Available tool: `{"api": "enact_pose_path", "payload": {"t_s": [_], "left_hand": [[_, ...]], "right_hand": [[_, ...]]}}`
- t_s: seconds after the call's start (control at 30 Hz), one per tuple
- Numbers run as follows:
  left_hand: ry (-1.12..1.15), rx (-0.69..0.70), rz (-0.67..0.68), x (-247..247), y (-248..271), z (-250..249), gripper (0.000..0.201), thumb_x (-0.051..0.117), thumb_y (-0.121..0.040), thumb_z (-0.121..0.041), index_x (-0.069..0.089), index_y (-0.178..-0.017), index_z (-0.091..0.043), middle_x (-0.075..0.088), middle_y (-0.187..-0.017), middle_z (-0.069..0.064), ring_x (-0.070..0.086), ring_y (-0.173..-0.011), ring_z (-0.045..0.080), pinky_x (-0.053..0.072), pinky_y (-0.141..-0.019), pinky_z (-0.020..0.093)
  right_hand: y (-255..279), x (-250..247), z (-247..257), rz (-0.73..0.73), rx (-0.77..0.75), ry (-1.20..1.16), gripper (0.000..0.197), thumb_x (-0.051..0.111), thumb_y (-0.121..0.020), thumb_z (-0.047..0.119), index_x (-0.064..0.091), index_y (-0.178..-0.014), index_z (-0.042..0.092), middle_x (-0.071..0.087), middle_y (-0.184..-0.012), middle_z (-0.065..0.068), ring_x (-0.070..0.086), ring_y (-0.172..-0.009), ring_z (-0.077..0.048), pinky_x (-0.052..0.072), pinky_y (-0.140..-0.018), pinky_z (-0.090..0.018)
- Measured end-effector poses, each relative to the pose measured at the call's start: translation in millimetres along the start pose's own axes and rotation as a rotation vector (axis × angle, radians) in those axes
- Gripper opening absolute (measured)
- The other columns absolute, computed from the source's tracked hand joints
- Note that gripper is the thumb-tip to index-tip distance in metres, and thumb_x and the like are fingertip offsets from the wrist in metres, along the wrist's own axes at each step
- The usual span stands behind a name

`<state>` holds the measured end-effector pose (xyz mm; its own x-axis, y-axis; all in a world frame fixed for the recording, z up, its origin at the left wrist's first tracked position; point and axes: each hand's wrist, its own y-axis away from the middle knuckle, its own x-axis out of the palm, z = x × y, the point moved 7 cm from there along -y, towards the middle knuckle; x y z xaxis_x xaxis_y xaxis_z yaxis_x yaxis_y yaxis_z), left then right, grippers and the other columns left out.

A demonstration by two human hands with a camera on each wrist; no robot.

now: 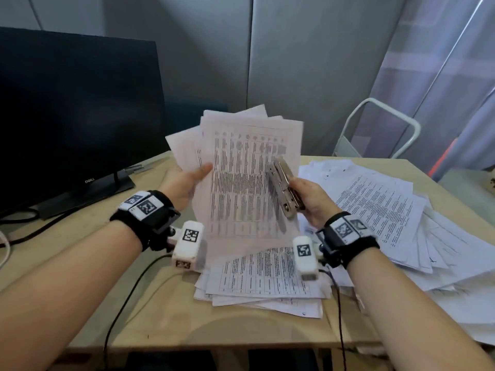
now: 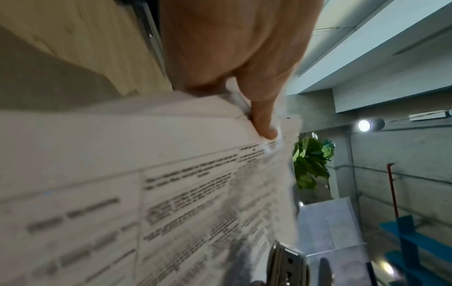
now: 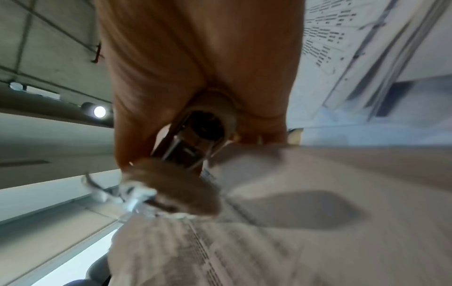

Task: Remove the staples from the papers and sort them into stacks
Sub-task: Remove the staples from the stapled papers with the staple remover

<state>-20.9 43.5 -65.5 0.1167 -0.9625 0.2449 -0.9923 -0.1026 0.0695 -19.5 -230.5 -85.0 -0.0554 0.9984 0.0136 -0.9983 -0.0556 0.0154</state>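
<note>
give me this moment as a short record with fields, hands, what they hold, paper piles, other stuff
left hand: grips held papers at their left edge, raised off the desk
right hand: grips metal stapler against the sheet
near pile: on wooden desk, below the hands
right pile: loosely spread
monitor: dark, at left
staple: not visible

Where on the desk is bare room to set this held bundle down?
Bare wood lies on the table between the monitor base and the centre paper pile, crossed by a cable. The right side is crowded by the spread paper pile.
</note>
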Motion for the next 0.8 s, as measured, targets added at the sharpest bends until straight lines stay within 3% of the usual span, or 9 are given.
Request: {"api": "enact_pose_path", "payload": {"t_s": [0.1, 0.2, 0.3, 0.4, 0.53, 0.6, 0.67, 0.7, 0.8], "left_hand": [[-0.121, 0.013, -0.058, 15, -9, 2, 0.033, 0.070, -0.087, -0.029, 0.064, -0.114, -0.011, 0.072, -0.105, 0.008, 0.070, -0.095, 0.024, 0.059, -0.075, 0.038], [-0.726, -0.067, -0.002, 33, -19, 29, 0.064, 0.061, -0.087, -0.055, 0.059, -0.121, -0.001, 0.064, -0.116, 0.014, 0.062, -0.106, 0.031, 0.049, -0.085, 0.032], [-1.139, -0.220, 0.123, 38, -21, 68, 0.070, 0.061, -0.089, -0.050, 0.047, -0.131, 0.005, 0.056, -0.128, 0.017, 0.055, -0.116, 0.032, 0.045, -0.088, 0.031], [-1.123, -0.255, 0.064, 32, -27, 82, 0.079, 0.071, -0.083, -0.043, 0.037, -0.138, 0.002, 0.052, -0.133, 0.017, 0.053, -0.118, 0.032, 0.045, -0.086, 0.034], [-0.904, -0.186, -0.040, 32, -33, 83, 0.048, 0.074, -0.084, -0.024, 0.056, -0.121, 0.000, 0.062, -0.121, 0.014, 0.059, -0.108, 0.030, 0.047, -0.086, 0.033], [-0.741, -0.184, 0.000, 37, -32, 86, 0.042, 0.077, -0.080, -0.020, 0.061, -0.115, -0.003, 0.065, -0.117, 0.016, 0.062, -0.103, 0.031, 0.050, -0.094, 0.039], [-0.556, -0.246, 0.054, 39, -35, 94, 0.039, 0.074, -0.078, -0.010, 0.061, -0.115, -0.005, 0.065, -0.117, 0.019, 0.063, -0.105, 0.035, 0.049, -0.096, 0.051], [-0.486, -0.303, 0.063, 40, -33, 94, 0.048, 0.073, -0.076, -0.010, 0.057, -0.122, -0.005, 0.061, -0.124, 0.020, 0.059, -0.112, 0.038, 0.046, -0.099, 0.054], [-0.455, -0.382, 0.072, 41, -26, 91, 0.059, 0.067, -0.085, -0.011, 0.044, -0.138, -0.001, 0.047, -0.140, 0.017, 0.045, -0.128, 0.038, 0.036, -0.107, 0.051]], "right_hand": [[2, 6, 10, 0.139, 0.042, -0.005, 0.028, 0.069, -0.079, 0.029, 0.064, -0.090, 0.003, 0.066, -0.063, -0.003, 0.060, -0.051, -0.013, 0.049, -0.048, -0.022], [-13, -31, 18, -0.145, 0.009, 0.138, 0.029, 0.075, -0.084, 0.025, 0.059, -0.068, 0.006, 0.055, -0.050, 0.000, 0.049, -0.042, -0.011, 0.041, -0.042, -0.021], [-24, -94, 22, -0.394, 0.045, 0.523, 0.045, 0.078, -0.078, 0.041, 0.054, -0.055, 0.012, 0.048, -0.049, 0.000, 0.040, -0.046, -0.017, 0.029, -0.049, -0.027], [-18, -150, 16, -0.502, 0.171, 0.708, 0.051, 0.080, -0.077, 0.041, 0.046, -0.055, 0.010, 0.046, -0.054, -0.007, 0.041, -0.049, -0.020, 0.028, -0.048, -0.030], [0, -193, 6, -0.543, 0.324, 1.023, 0.049, 0.077, -0.080, 0.038, 0.048, -0.060, 0.004, 0.055, -0.063, -0.013, 0.050, -0.057, -0.023, 0.031, -0.048, -0.029], [5, -203, -4, -0.555, 0.396, 1.129, 0.049, 0.072, -0.081, 0.045, 0.058, -0.071, -0.001, 0.067, -0.090, -0.022, 0.061, -0.082, -0.032, 0.044, -0.066, -0.032], [11, -203, -5, -0.625, 0.416, 1.226, 0.056, 0.065, -0.082, 0.054, 0.065, -0.099, 0.001, 0.056, -0.126, -0.026, 0.050, -0.117, -0.039, 0.042, -0.096, -0.042], [14, -196, 1, -0.647, 0.373, 1.276, 0.055, 0.066, -0.084, 0.052, 0.063, -0.109, 0.003, 0.050, -0.132, -0.024, 0.044, -0.123, -0.039, 0.039, -0.100, -0.044], [13, -155, 18, -0.577, 0.146, 1.129, 0.041, 0.066, -0.089, 0.037, 0.052, -0.113, 0.006, 0.056, -0.116, -0.018, 0.056, -0.097, -0.032, 0.043, -0.074, -0.035]]}}
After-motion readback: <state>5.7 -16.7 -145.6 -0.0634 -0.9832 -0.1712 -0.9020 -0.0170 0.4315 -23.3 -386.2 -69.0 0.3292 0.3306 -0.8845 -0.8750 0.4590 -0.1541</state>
